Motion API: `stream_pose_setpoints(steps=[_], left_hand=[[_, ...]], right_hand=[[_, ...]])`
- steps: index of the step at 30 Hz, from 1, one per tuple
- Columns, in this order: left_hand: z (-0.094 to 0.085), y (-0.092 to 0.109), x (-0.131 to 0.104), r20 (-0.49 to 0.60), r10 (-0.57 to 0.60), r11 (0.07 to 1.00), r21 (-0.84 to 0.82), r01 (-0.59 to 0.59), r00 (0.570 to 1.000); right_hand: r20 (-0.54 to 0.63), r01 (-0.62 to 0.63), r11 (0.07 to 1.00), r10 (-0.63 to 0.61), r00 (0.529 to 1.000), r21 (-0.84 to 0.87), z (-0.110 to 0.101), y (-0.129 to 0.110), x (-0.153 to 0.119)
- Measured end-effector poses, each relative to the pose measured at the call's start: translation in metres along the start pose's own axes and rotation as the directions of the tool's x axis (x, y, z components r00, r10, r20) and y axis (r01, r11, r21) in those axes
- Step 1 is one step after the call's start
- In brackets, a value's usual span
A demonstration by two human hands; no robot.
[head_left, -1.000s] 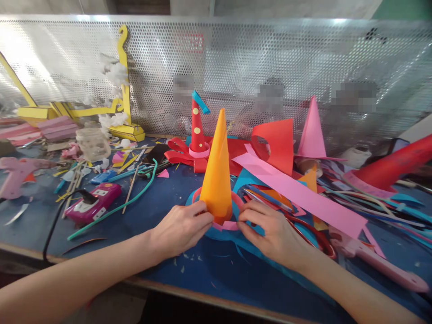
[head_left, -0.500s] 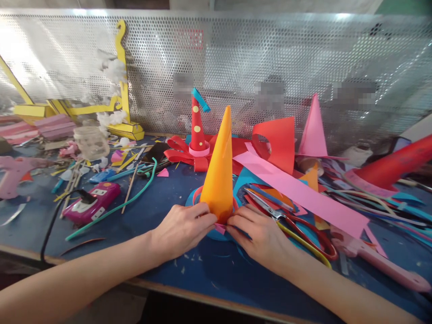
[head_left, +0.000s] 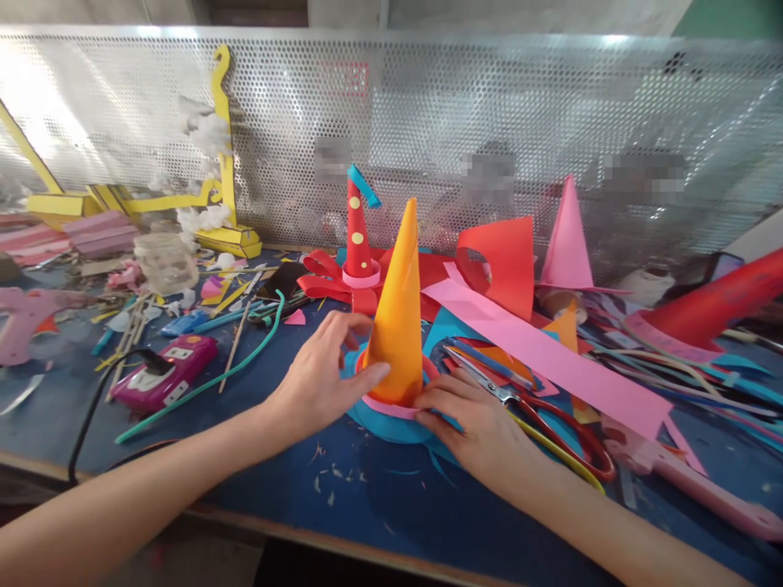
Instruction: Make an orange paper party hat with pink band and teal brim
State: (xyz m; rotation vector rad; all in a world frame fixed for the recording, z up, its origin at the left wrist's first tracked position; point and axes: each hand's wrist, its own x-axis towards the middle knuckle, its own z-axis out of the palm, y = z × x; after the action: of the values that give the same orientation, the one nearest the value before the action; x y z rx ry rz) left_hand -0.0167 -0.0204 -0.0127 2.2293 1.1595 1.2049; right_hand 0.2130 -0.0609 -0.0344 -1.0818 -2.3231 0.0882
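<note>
An orange foam or paper cone (head_left: 397, 326) stands upright on a flat blue brim (head_left: 391, 430), with a narrow pink strip (head_left: 391, 408) curving round its base. My left hand (head_left: 327, 371) is at the cone's left side, thumb and fingers spread apart, the thumb tip at the orange surface. On the right of the base, my right hand (head_left: 462, 416) pinches the pink strip low against the cone; its fingertips partly cover the strip's end. Scissors (head_left: 507, 395) with red and yellow handles lie just beyond my right hand.
Behind stands a red dotted cone hat (head_left: 356, 236). A long pink strip (head_left: 550, 350) and a pink glue gun (head_left: 697, 481) lie to the right. A purple power strip (head_left: 165, 375) with a black cord is on the left. A perforated metal panel (head_left: 416, 106) rises at the back.
My left hand has let go of the pink strip at the front and moved up and left, its fingers opening. The right hand stays at the base. More of the pink strip shows.
</note>
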Motion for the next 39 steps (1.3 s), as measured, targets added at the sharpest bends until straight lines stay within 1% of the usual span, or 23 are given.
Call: stream_pose_setpoints(steps=[1,3,5,6,7,9,12,15,17,19,22,24,26,29,33,36,39], left_hand=[[0.000,-0.001,0.007,0.043,-0.024,0.996,-0.080,0.028,0.999],[0.001,-0.005,0.020,0.189,-0.012,0.964,-0.258,0.061,0.982],[0.004,-0.010,0.029,0.330,0.020,0.908,-0.402,0.121,0.944],[0.005,-0.012,0.030,0.377,0.029,0.879,-0.450,0.156,0.926],[0.007,-0.014,0.031,0.403,0.033,0.858,-0.481,0.181,0.915],[0.011,-0.017,0.030,0.403,0.025,0.846,-0.496,0.196,0.915],[0.017,-0.020,0.026,0.339,-0.011,0.875,-0.451,0.173,0.941],[0.019,-0.019,0.023,0.311,-0.043,0.897,-0.406,0.174,0.949],[0.018,-0.017,0.024,0.324,-0.051,0.888,-0.418,0.191,0.945],[0.013,-0.017,0.028,0.336,-0.044,0.859,-0.468,0.207,0.941],[0.005,-0.026,0.033,0.287,-0.073,0.845,-0.491,0.212,0.955],[0.002,-0.034,0.035,0.260,-0.107,0.874,-0.436,0.216,0.960],[0.001,-0.042,0.034,0.303,-0.112,0.914,-0.342,0.218,0.946],[0.001,-0.047,0.032,0.379,-0.106,0.958,-0.208,0.197,0.919],[0.003,-0.047,0.030,0.378,-0.134,0.980,-0.088,0.180,0.916],[0.005,-0.044,0.029,0.359,-0.136,0.989,-0.010,0.149,0.923],[0.007,-0.041,0.028,0.353,-0.127,0.992,0.031,0.124,0.927]], right_hand=[[0.007,-0.001,1.000,0.001,1.000,-0.014,0.000,0.002,0.000],[0.033,-0.017,0.999,0.018,0.999,-0.034,0.000,0.005,0.001],[0.049,-0.035,0.998,0.037,0.998,-0.045,0.001,0.005,0.002],[0.051,-0.047,0.998,0.049,0.997,-0.043,0.000,0.004,0.002],[0.051,-0.062,0.998,0.063,0.997,-0.033,0.000,0.003,0.003],[0.051,-0.091,0.996,0.090,0.995,0.003,-0.003,0.000,0.005],[0.094,-0.122,0.992,0.117,0.989,0.045,-0.006,-0.004,0.008],[0.106,-0.141,0.988,0.134,0.985,0.062,-0.006,-0.001,0.010],[0.078,-0.142,0.987,0.136,0.988,0.078,-0.004,0.004,0.009],[0.047,-0.131,0.987,0.128,0.991,0.088,-0.001,0.009,0.008],[0.006,-0.113,0.991,0.112,0.994,0.072,0.002,0.013,0.006],[-0.026,-0.104,0.993,0.105,0.994,0.054,0.004,0.013,0.006],[-0.055,-0.101,0.994,0.103,0.993,0.038,0.005,0.013,0.006],[-0.092,-0.099,0.995,0.099,0.991,0.010,0.007,0.012,0.005],[-0.122,-0.079,0.997,0.077,0.990,-0.012,0.009,0.014,0.004],[-0.108,-0.080,0.997,0.078,0.991,-0.013,0.008,0.013,0.004],[-0.100,-0.079,0.997,0.077,0.992,-0.015,0.005,0.010,0.005]])
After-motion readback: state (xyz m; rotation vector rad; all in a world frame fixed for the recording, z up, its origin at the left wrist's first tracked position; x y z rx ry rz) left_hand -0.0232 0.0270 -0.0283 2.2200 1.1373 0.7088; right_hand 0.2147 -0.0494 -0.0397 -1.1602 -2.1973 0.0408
